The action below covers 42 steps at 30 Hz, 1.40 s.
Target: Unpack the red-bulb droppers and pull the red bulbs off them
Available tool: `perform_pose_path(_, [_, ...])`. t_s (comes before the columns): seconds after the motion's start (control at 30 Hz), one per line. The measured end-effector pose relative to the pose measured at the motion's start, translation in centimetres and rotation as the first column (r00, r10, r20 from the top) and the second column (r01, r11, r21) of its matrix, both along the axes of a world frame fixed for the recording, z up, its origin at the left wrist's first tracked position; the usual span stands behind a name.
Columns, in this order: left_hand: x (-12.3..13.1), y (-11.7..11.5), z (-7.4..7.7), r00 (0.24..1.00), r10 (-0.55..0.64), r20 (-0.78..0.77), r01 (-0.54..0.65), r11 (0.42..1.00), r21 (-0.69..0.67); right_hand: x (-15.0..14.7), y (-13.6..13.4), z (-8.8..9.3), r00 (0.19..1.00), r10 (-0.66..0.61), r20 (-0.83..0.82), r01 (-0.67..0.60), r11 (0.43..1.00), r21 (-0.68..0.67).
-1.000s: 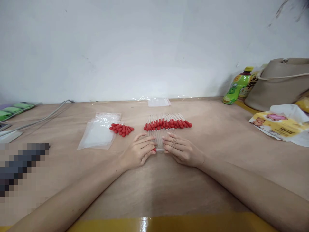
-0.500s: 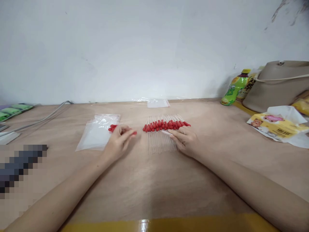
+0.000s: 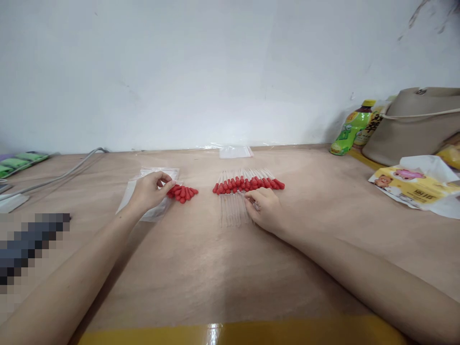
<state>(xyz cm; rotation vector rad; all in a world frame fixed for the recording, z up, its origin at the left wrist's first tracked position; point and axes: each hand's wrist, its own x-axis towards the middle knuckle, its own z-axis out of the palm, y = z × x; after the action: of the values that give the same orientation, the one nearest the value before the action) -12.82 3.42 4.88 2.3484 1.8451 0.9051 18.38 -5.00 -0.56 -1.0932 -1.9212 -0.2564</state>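
Note:
My left hand (image 3: 151, 190), its thumb and fingertips pinched together, rests at the left edge of a fanned pile of red-bulbed droppers (image 3: 183, 193). What lies between those fingertips is hidden. Beneath that hand are clear plastic zip bags (image 3: 153, 213). In the middle of the table, red-bulbed droppers (image 3: 247, 183) lie side by side in rows, with slim clear tubes pointing away and toward me. My right hand (image 3: 265, 208) is curled at the near right end of the row, its fingers closed around clear tubes (image 3: 255, 205) just below the bulbs.
Another clear zip bag (image 3: 236, 152) lies by the wall. At right stand a green bottle (image 3: 352, 128) and a beige bag (image 3: 413, 124), with a yellow tissue pack (image 3: 413, 184) in front. A grey cable (image 3: 72, 172) and a pixelated dark object (image 3: 32, 244) are on the left.
My left hand has moved left, from between the two groups to the left pile, uncovering more red bulbs there. My right hand has shifted slightly left and its fingers have curled in more.

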Motion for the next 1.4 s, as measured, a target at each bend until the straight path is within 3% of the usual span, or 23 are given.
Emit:
perform_pose_path(0.1, [-0.1,-0.2,0.2,1.000,0.022,-0.006,-0.022,0.997,0.068,-0.3,0.1,-0.5,0.995,-0.003,0.100,0.000,1.000,0.025])
perform_pose_path(0.23, [0.9,-1.2,0.3,0.995,0.068,0.072,-0.086,0.956,0.281,-0.7,-0.3,-0.3,0.987,0.032,0.160,-0.029,0.999,-0.020])
perform_pose_path(0.3, [2.1,-2.0,-0.3,0.998,0.009,0.054,-0.030,0.914,0.404,-0.8,-0.7,0.1,0.983,0.047,0.180,-0.036,0.997,-0.065])
perform_pose_path(0.4, [4.7,-3.7,-1.8,0.987,-0.146,-0.073,0.163,0.859,0.485,-0.8,-1.2,0.7,0.976,0.043,0.216,-0.016,0.992,-0.125])
perform_pose_path(0.5, [7.2,-5.1,-2.8,0.943,-0.272,-0.192,0.329,0.847,0.418,-0.9,-1.5,1.1,0.971,0.056,0.232,-0.020,0.987,-0.157])
perform_pose_path(0.57, [8.5,-5.5,-3.1,0.928,-0.289,-0.234,0.359,0.859,0.364,-1.0,-1.6,1.2,0.971,0.069,0.227,-0.031,0.986,-0.167])
perform_pose_path(0.9, [11.7,-2.9,-3.9,0.958,-0.168,-0.234,0.245,0.900,0.359,-0.3,-2.3,0.9,0.991,0.061,0.119,-0.044,0.989,-0.144])
perform_pose_path(1.07, [11.9,-2.6,-3.9,0.967,-0.157,-0.199,0.218,0.916,0.336,0.1,-2.1,0.4,0.997,0.037,0.074,-0.032,0.997,-0.069])
perform_pose_path(1.3, [10.1,-3.6,-4.0,0.988,-0.153,0.000,0.142,0.919,0.367,0.7,-1.7,-0.1,0.999,-0.002,0.035,0.002,1.000,-0.001])
perform_pose_path(1.4, [8.8,-5.1,-3.6,0.970,-0.243,0.003,0.227,0.909,0.349,1.2,-1.4,0.0,1.000,0.016,0.013,-0.017,0.999,0.040])
